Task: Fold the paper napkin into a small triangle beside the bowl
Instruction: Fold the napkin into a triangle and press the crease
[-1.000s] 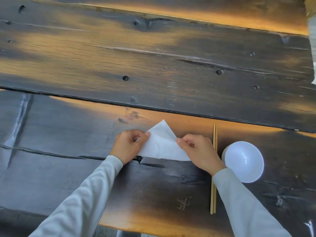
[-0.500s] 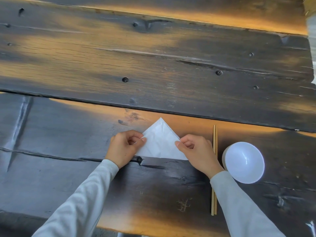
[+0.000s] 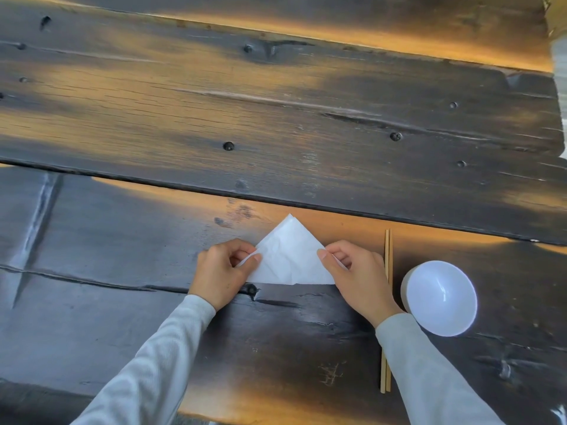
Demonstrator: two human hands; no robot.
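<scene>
A white paper napkin [image 3: 288, 256] lies folded as a triangle on the dark wooden table, its tip pointing away from me. My left hand [image 3: 224, 271] pinches the napkin's left corner between thumb and fingers. My right hand [image 3: 356, 271] pinches the right corner the same way. A white bowl [image 3: 441, 297] stands upright to the right of my right hand, apart from the napkin.
A pair of wooden chopsticks [image 3: 387, 253] lies between the napkin and the bowl, partly under my right wrist and sleeve. The table [image 3: 276, 118] is made of rough planks with gaps and cracks. Its near edge runs along the bottom of the view.
The napkin's raised left part has been laid down, so it now lies as a flatter, more even triangle. Both hands have stayed at its corners.
</scene>
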